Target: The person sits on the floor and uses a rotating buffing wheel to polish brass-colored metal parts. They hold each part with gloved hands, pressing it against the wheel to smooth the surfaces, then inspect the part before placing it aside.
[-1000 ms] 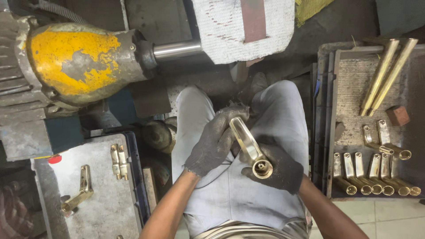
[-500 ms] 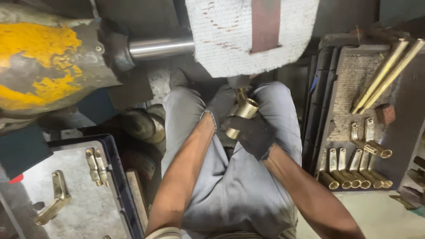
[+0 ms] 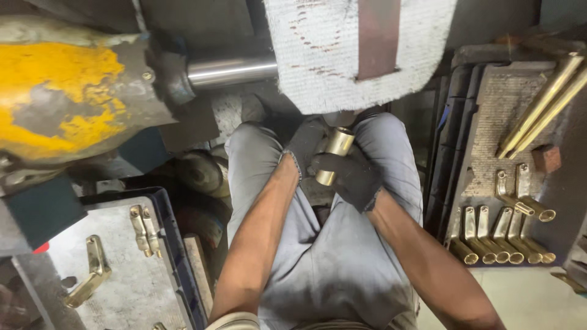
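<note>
Both my hands wear dark gloves and hold one brass tube fitting (image 3: 333, 154) above my knees. My left hand (image 3: 304, 144) grips its far side near the upper end. My right hand (image 3: 350, 177) wraps the lower end from the right. The fitting points up toward the white cloth buffing wheel (image 3: 318, 55), just below the wheel's lower edge. A steel shaft (image 3: 231, 70) joins the wheel to a yellow motor housing (image 3: 64, 98) on the left.
A dark tray (image 3: 489, 116) on the right carries several brass fittings (image 3: 501, 235) in a row and long brass rods (image 3: 541, 104). A grey tray (image 3: 119, 275) at lower left holds a few brass parts (image 3: 92, 272). My grey trousers (image 3: 330, 269) fill the middle.
The hands carried the brass fitting away from my body and up toward the wheel. The view also drew closer to the wheel.
</note>
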